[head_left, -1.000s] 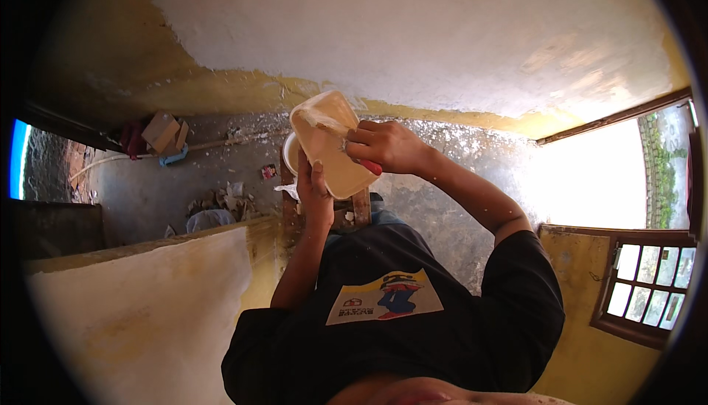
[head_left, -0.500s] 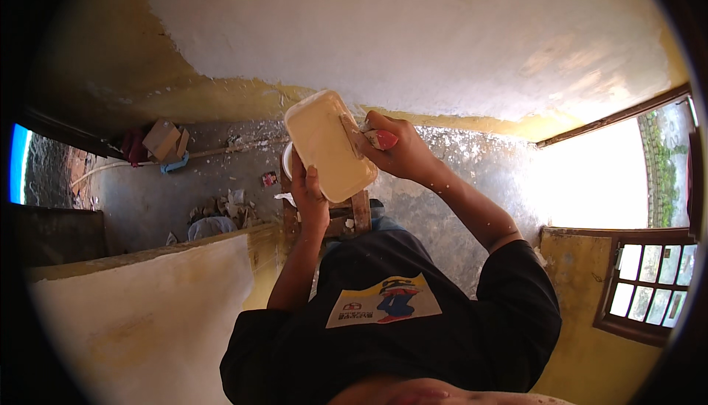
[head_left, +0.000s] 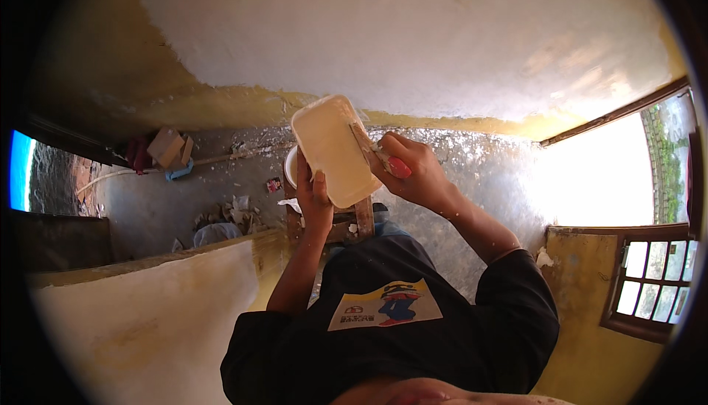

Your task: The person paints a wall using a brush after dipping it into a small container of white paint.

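My left hand (head_left: 316,204) grips a shallow cream-coloured rectangular tray (head_left: 318,107) by its lower left side, with the thumb over the rim. The tray is tilted, and a smooth pale layer seems to cover its inside. In my right hand (head_left: 422,175) is a putty knife with a red handle (head_left: 399,167). Its smeared blade (head_left: 361,138) lies against the tray's right edge. Behind the tray, a white bucket (head_left: 290,165) is partly hidden. Below it stands a wooden stool (head_left: 363,217).
A wall (head_left: 405,43) with a whitish coat over yellow rises ahead. Cardboard boxes (head_left: 168,148), a blue object (head_left: 180,172) and a rubble pile (head_left: 236,217) lie on the speckled floor to the left. A low wall (head_left: 184,279) runs at near left; a window (head_left: 656,283) is at right.
Both hands have shifted slightly right and down in the picture with the tray and putty knife. The blade stays at the tray's right edge.
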Available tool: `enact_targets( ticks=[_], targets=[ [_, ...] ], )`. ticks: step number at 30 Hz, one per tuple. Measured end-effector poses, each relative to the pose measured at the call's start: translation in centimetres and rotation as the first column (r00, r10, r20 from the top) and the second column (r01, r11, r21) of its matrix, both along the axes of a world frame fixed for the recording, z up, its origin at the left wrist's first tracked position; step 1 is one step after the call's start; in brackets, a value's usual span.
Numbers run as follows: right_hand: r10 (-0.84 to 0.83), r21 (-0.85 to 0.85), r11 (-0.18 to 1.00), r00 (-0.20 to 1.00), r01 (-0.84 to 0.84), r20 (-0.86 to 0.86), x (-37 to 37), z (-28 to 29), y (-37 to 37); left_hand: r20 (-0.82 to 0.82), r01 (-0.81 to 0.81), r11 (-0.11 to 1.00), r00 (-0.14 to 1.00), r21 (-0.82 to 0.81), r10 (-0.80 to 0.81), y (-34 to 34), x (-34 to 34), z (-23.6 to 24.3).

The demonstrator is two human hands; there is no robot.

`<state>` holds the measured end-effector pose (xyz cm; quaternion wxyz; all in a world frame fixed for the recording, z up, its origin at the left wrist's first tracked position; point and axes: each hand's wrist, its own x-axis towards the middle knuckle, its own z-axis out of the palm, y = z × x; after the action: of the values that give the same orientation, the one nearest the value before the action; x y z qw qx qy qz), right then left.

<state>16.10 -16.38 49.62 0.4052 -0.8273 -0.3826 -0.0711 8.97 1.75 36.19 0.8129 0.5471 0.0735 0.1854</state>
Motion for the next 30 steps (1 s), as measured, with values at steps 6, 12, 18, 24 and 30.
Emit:
enact_targets(
  ticks=[6, 12, 18, 24, 30],
  targets=[
    [-0.031, -0.131, 0.991, 0.999, 0.037, 0.044, 0.7, 0.6, 2.2, -0.006, 0.044, 0.999, 0.999, -0.032, -0.044, -1.0, 0.1, 0.9],
    [-0.022, -0.221, 0.975, 0.999, 0.031, 0.043, 1.3, 0.7, 3.4, -0.019, 0.084, 0.996, 0.996, -0.02, -0.084, -2.0, 0.1, 0.5],
    [0.197, -0.367, 0.92, 0.971, -0.135, 0.136, 1.4, 0.9, 2.6, -0.022, 0.068, 0.997, 0.997, -0.021, -0.068, -1.8, 0.2, 0.8],
    [0.358, -0.394, 0.886, 0.903, -0.247, 0.239, 2.2, 0.6, 1.3, -0.014, -0.004, 0.996, 1.0, 0.092, 0.005, -1.2, 0.2, 1.4],
    [0.496, -0.472, 0.796, 0.855, -0.378, 0.15, 2.8, 0.9, -0.6, -0.007, -0.051, 0.998, 0.999, 0.031, 0.051, -0.5, 0.4, 1.0]
  ],
)
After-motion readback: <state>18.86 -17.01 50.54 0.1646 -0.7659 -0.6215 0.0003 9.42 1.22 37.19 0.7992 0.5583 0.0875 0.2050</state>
